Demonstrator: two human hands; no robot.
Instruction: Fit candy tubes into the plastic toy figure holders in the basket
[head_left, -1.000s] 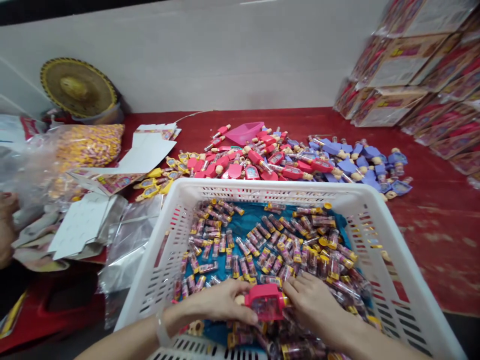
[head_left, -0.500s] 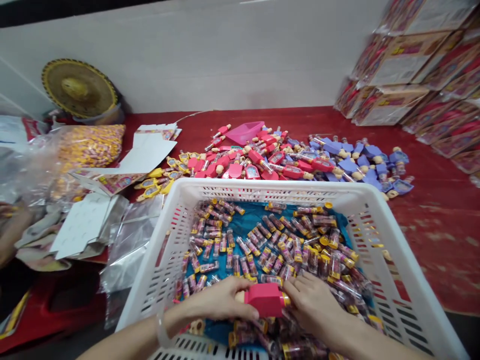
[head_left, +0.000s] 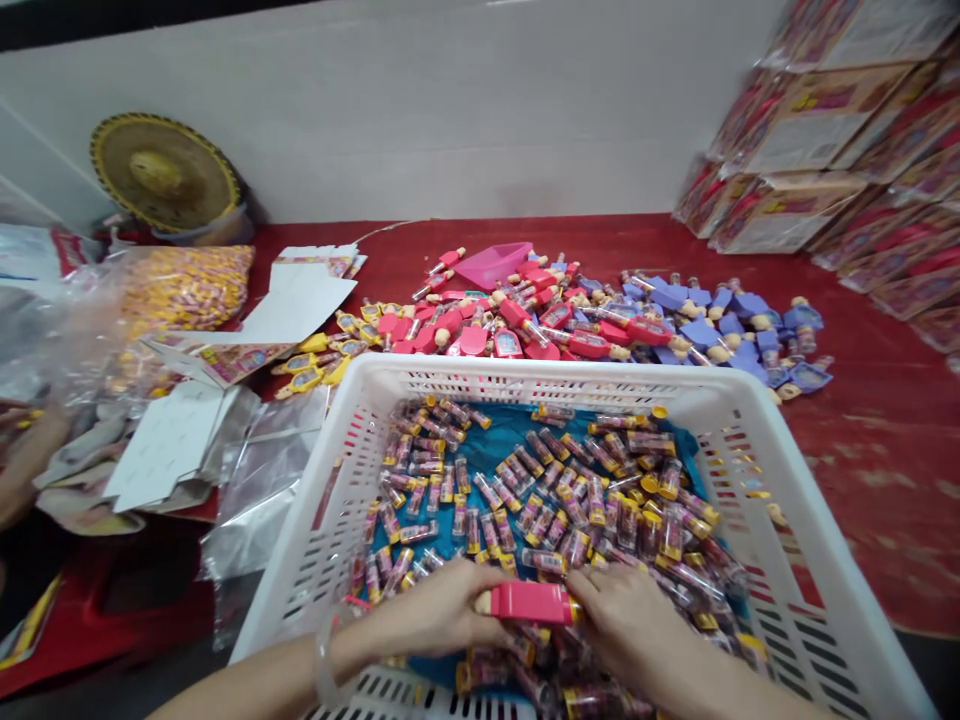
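Observation:
A pink plastic piece (head_left: 531, 603) with a pale knob on its left end lies level between my two hands. My left hand (head_left: 450, 610) grips its knob end; a clear band circles that wrist. At the other end, my right hand (head_left: 622, 610) has its fingers closed round a yellow-capped part, mostly hidden. Both hands are over a white perforated basket (head_left: 555, 373). Inside it, many small clear tubes (head_left: 544, 560) with yellow caps lie on a blue sheet (head_left: 487, 440).
Behind the basket are piles of yellow, pink (head_left: 472, 342) and purple pieces (head_left: 701, 335). Packaged boxes (head_left: 787, 210) are stacked at the right. Cards (head_left: 169, 440), plastic bags (head_left: 262, 480) and a person's arm (head_left: 30, 460) are at the left.
The pink piece has been turned about its long axis, so a narrower side faces me. Both hands still hold it, and the right fingers have curled in slightly.

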